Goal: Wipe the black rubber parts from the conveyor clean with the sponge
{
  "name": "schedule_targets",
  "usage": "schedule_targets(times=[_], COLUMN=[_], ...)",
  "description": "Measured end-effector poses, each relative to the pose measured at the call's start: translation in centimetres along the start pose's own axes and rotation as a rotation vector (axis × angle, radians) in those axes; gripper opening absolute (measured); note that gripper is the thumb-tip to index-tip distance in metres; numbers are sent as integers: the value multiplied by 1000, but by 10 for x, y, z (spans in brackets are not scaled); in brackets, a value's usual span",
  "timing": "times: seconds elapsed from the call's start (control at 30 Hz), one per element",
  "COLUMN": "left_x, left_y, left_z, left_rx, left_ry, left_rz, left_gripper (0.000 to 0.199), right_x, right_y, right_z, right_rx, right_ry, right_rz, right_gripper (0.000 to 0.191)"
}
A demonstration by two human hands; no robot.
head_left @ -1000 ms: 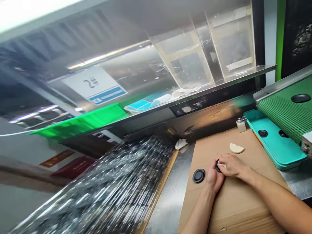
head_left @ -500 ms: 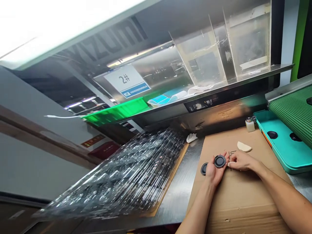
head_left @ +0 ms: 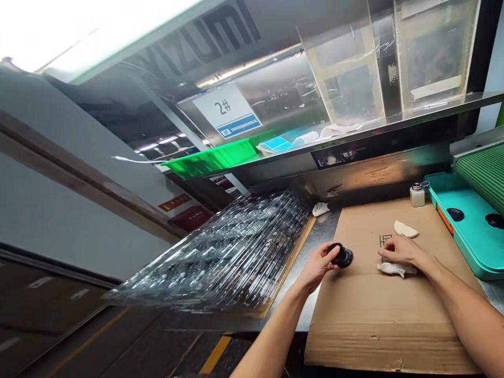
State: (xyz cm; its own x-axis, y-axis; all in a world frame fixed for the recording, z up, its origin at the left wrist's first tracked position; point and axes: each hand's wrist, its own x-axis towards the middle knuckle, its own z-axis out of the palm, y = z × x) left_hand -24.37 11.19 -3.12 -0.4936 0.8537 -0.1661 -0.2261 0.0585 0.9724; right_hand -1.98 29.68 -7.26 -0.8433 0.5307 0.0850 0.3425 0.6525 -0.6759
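My left hand [head_left: 318,266] grips a round black plastic cap [head_left: 334,253] between thumb and fingers, tilted on edge. Right against it, a second black disc [head_left: 347,258] lies on the cardboard sheet [head_left: 354,315]. My right hand [head_left: 399,249] is closed in a pinch above the cardboard; what its fingertips hold, if anything, is too small to make out. Just below that hand rests a crumpled white cloth [head_left: 394,269]. A cream half-round pad [head_left: 405,229] lies beyond the right hand.
A small bottle of pale liquid [head_left: 417,195] stands by a teal tray [head_left: 464,247] with black discs in it. Above that tray runs a green conveyor belt [head_left: 482,168]. Clear plastic trays [head_left: 220,252] are stacked at left. A crumpled white scrap [head_left: 320,209] lies behind.
My left hand has turned from palm-up to a side grip and moved left, bringing its cap beside the other disc. The white cloth now lies on the cardboard under my right hand.
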Motion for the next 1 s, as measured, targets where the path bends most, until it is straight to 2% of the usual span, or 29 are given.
schedule_targets(times=[0.1, 0.2, 0.33, 0.43, 0.5, 0.63, 0.7, 0.8, 0.9, 1.0], left_x=[8, 12, 12, 16, 19, 19, 17, 17, 25, 38], left_y=[4, 3, -4, -11, -15, -16, -14, -14, -22, -31], left_z=[-20, -27, -24, -23, -25, -24, -18, 1, 32, 67], left_rx=[86, 155, 86, 30, 39, 20, -50, -188, -311, -484], left_ry=[28, -7, 12, 44, 72, 131, 137, 76, 18, -48], left_rz=[63, 53, 22, -6, -11, -9, -18, -50, -81, -75], left_gripper=[32, 40, 47, 45, 43, 37, 40, 43, 32, 32], right_x=[-2, -3, -3, -4, -4, -1, 2, 4, 3, 1], right_y=[-3, -8, -6, 2, 10, 20, 21, 12, -5, -18], right_z=[0, -4, -15, -21, -22, -16, -13, -6, 4, 13], right_rx=[-70, -156, -309, -445, -532, -549, -462, -258, -73, 31], right_ry=[-2, 57, 332, 497, 475, 323, 339, 439, 518, 513], right_rz=[13, 26, 195, 285, 310, 332, 268, 133, -3, -110], right_gripper=[22, 27, 41, 32, 31, 30, 30, 37, 44, 44])
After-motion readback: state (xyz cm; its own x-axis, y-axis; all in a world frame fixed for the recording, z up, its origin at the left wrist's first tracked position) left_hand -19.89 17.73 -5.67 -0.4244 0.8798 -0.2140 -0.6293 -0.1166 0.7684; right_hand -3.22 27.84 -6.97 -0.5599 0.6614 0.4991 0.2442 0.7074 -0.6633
